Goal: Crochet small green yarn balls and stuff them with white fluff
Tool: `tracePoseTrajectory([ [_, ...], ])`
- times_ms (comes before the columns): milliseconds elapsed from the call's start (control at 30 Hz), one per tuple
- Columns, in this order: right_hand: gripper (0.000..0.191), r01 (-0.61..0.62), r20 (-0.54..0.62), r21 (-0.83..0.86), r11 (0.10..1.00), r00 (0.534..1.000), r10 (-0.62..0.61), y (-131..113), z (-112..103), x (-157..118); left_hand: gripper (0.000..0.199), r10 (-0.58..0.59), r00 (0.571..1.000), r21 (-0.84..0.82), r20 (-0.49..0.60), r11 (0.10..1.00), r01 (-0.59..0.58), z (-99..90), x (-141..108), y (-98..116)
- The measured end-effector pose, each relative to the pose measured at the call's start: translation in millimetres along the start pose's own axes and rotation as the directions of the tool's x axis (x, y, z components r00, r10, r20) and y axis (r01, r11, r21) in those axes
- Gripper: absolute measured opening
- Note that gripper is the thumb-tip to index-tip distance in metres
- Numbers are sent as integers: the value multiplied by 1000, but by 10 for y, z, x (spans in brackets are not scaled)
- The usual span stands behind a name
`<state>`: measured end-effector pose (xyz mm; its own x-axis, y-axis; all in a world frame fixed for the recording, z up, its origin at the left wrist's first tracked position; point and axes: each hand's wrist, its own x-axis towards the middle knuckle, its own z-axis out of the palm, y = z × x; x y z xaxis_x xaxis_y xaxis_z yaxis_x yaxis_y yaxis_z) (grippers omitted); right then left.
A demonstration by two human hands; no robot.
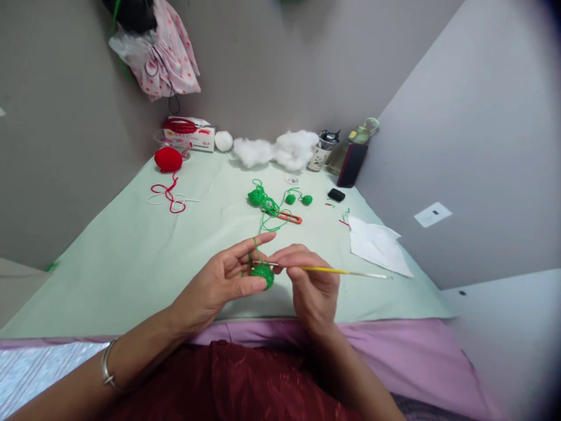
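Between thumb and fingers, my left hand (pixel 219 276) pinches a small green crochet piece (pixel 263 276). A strand of green yarn (pixel 255 248) runs over its raised index finger and down toward the table. My right hand (pixel 312 283) grips a yellow-handled crochet hook (pixel 326 269) like a pen. The hook's silver tip meets the upper edge of the crochet piece; whether it passes through a stitch is too small to tell. Farther back lie a green yarn ball (pixel 255 197) with loose tangled strands and two small green crocheted balls (pixel 307 200).
An orange-handled cutter (pixel 289 217) lies near the yarn. A red yarn ball (pixel 168 159), white stuffing (pixel 295 149), a box (pixel 195 138), a pen cup (pixel 321 153), a bottle (pixel 346 151) and a phone (pixel 353 165) line the back. White paper (pixel 377 242) lies right.
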<state>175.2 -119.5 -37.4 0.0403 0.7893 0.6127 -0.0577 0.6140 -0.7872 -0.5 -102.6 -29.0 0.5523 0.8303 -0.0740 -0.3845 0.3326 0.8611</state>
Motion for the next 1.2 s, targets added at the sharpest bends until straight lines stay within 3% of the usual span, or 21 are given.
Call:
tracePoseTrajectory([
  [133,14,-114,36,186,976,993,109,51,-45,-13,69,-30,997,-54,71,998,34,14,18,30],
  [567,14,-297,-30,381,876,942,333,-124,-123,115,56,-3,983,-22,182,1000,7,-76,28,45],
  [700,14,-352,71,396,848,933,353,-129,-94,88,60,-6,994,46,108,999,1,-36,27,51],
  [833,13,-165,57,79,983,985,161,-112,-54,15,71,37,999,162,3,986,-37,39,42,64],
  [933,14,-49,61,-90,995,997,55,-99,-57,-13,75,109,990,292,-85,953,-80,63,46,73],
  [1033,14,-77,46,-23,997,996,78,-75,-73,-9,75,164,982,390,-99,914,-113,68,44,85],
  [1200,16,-243,31,206,948,970,242,-34,-83,30,57,209,975,478,-76,866,-148,87,37,117],
])
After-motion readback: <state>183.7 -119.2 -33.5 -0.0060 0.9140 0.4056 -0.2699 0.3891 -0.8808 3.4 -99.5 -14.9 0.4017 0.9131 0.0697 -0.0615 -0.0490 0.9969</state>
